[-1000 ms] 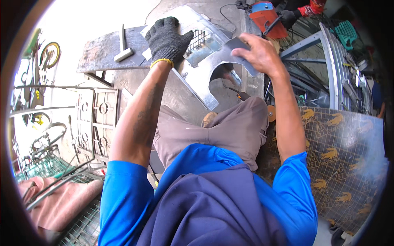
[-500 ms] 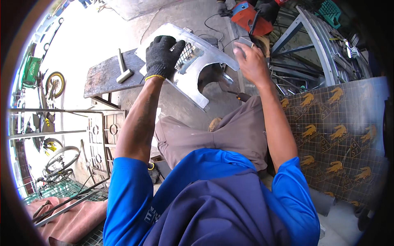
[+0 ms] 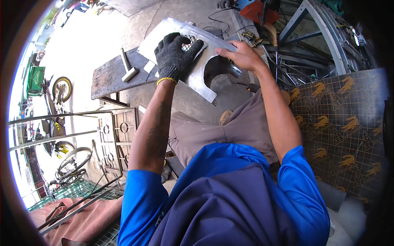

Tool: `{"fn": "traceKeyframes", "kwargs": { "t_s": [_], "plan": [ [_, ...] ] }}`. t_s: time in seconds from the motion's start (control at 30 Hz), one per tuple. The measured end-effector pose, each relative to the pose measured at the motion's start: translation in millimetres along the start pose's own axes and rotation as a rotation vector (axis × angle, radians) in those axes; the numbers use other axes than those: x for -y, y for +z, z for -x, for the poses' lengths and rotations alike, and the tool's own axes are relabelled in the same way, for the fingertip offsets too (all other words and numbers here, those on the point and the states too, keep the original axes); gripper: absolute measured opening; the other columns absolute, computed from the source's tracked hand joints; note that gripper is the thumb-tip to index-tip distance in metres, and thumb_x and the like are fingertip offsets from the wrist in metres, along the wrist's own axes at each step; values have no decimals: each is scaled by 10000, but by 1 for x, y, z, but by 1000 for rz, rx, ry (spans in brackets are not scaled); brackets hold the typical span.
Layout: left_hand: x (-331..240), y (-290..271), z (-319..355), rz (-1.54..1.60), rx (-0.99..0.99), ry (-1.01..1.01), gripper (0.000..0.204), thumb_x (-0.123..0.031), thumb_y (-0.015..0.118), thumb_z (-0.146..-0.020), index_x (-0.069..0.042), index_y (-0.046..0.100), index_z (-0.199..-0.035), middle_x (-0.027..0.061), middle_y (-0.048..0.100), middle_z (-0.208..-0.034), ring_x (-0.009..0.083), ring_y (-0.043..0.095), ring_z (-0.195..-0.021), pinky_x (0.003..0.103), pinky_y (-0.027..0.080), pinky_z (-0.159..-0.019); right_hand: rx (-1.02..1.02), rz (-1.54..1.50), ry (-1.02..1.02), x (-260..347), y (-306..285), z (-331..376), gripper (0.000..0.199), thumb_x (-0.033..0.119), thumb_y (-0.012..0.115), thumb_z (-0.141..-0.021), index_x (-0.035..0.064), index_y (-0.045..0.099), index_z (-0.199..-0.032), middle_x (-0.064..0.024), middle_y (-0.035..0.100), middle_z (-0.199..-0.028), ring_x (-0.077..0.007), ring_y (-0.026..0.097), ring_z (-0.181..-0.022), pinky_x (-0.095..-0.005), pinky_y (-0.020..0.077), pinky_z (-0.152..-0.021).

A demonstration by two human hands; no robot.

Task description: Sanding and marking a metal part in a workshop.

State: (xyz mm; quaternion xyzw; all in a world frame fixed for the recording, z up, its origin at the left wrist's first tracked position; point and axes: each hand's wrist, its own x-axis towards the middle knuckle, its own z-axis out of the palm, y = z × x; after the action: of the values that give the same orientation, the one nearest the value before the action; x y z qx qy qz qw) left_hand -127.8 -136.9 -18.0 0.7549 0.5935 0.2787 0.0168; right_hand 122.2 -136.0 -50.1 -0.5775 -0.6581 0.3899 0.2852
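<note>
A silvery sheet-metal panel (image 3: 198, 82) with a large curved cutout and a mesh-covered opening is held in front of me, above the floor. My left hand (image 3: 176, 55), in a dark knit glove with a yellow cuff, grips its left part, the thumb stretched beside the mesh (image 3: 188, 42). My bare right hand (image 3: 241, 55) is closed on the panel's right end, with the thumb on top and the other fingers mostly hidden beneath. A hammer (image 3: 129, 74) with a pale handle lies on a worn wooden bench (image 3: 107, 80) left of the panel.
A tool with a dark handle (image 3: 253, 87) lies near my right knee. Beyond is an orange machine (image 3: 262, 14) with another person's gloved hand (image 3: 225, 4). Metal frames (image 3: 316, 24) and a printed board (image 3: 336, 110) stand right; a gate (image 3: 117, 131) and bicycle (image 3: 74, 162) stand left.
My right hand, blurred before beside the panel with a small grey piece at its fingers, now grips the panel's right end. My left hand has stayed on the panel. The whole view has shifted slightly.
</note>
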Motion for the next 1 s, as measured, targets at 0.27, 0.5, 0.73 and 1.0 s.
{"fn": "traceKeyframes", "kwargs": {
  "t_s": [0.27,0.5,0.73,1.0],
  "plan": [
    [4,2,0,25,-18,-21,521,-616,723,-835,-136,791,-1024,135,656,-1307,370,565,-1229,482,398,-1072,64,-96,-77,4,-10,7,771,561,788,-875,-62,661,-1311,-210,737,-1186,-260,705,-1103,-355,521,-979],
    [2,0,0,16,15,-53,522,-610,710,-839,-138,792,-1046,136,650,-1328,370,551,-1258,480,391,-1088,250,-220,-64,8,-23,13,739,507,769,-927,-49,612,-1388,-135,684,-1294,-192,624,-1185,-328,461,-1044],
    [-7,-7,0,25,98,-47,600,-671,707,-819,-144,789,-1095,176,604,-1405,401,525,-1313,499,363,-1123,-287,-443,-60,-11,-20,33,479,372,708,-1002,-16,706,-1283,-95,752,-1172,-139,669,-1074,-281,499,-968],
    [-31,13,6,-237,236,-32,851,-899,622,-724,-253,743,-1264,283,348,-1598,573,249,-1462,765,106,-1141,-332,-353,5,-28,-23,62,474,431,628,-1044,-3,744,-1197,-89,767,-1014,-123,669,-959,-293,506,-882]
  ]
}}
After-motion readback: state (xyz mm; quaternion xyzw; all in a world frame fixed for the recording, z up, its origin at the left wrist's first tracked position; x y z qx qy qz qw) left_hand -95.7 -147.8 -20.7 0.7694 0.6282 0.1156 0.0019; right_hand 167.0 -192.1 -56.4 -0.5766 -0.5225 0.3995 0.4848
